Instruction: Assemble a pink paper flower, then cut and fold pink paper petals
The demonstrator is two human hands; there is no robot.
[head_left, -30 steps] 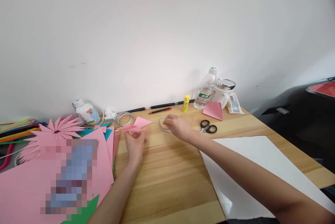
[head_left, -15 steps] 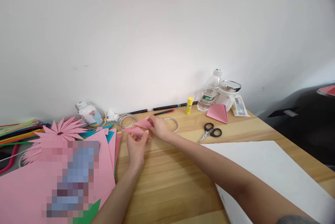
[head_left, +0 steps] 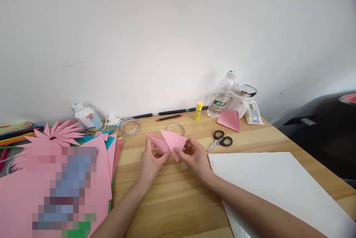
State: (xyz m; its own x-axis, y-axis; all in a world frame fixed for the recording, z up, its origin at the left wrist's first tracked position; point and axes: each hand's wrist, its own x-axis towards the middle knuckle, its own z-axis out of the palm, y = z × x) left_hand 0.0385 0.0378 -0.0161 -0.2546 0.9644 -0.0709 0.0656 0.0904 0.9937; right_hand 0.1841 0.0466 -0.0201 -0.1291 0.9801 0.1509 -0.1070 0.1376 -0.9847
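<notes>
Left of the scissors (head_left: 220, 139), the left hand (head_left: 150, 162) pinches a folded pink paper (head_left: 159, 143); the right hand (head_left: 197, 157) grips a pink triangle (head_left: 175, 142). Beyond the scissors stands a water bottle (head_left: 219, 103).

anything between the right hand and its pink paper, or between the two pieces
Nothing visible: the right hand grips its paper directly, near the piece in the left hand; a ring lies beyond both.
</notes>
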